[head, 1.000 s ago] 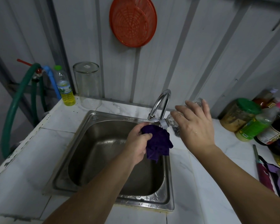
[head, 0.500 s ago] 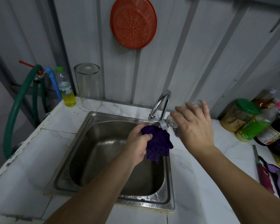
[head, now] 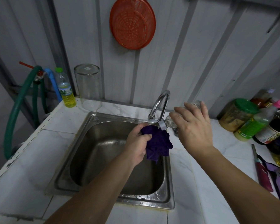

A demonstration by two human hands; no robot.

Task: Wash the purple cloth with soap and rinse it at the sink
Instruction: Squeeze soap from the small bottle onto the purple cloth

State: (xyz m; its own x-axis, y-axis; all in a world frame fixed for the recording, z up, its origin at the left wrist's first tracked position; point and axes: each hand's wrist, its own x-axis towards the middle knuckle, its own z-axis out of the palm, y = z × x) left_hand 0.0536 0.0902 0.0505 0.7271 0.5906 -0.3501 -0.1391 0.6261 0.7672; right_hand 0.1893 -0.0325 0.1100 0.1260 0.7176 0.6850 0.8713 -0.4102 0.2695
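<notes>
My left hand (head: pixel 138 143) grips a bunched purple cloth (head: pixel 158 143) over the right side of the steel sink (head: pixel 81 159). My right hand (head: pixel 194 126) holds a clear plastic bottle (head: pixel 170 122) tipped on its side. The bottle's grey cap end (head: pixel 162 124) points down onto the top of the cloth, just under the spout of the curved chrome tap (head: pixel 160 102). No water stream from the tap is visible. The cloth's lower end hangs over the sink's right rim.
An upturned clear jar (head: pixel 87 87) and a bottle of yellow liquid (head: pixel 66 91) stand behind the sink at left, beside a green hose (head: pixel 14 113). Jars and sauce bottles (head: pixel 255 123) crowd the right counter; a red-handled knife (head: pixel 262 172) lies there. An orange strainer (head: pixel 132 23) hangs on the wall.
Almost nothing has moved; both hands hold the same pose, with the bottle tipped onto the cloth. The camera view has shifted slightly.
</notes>
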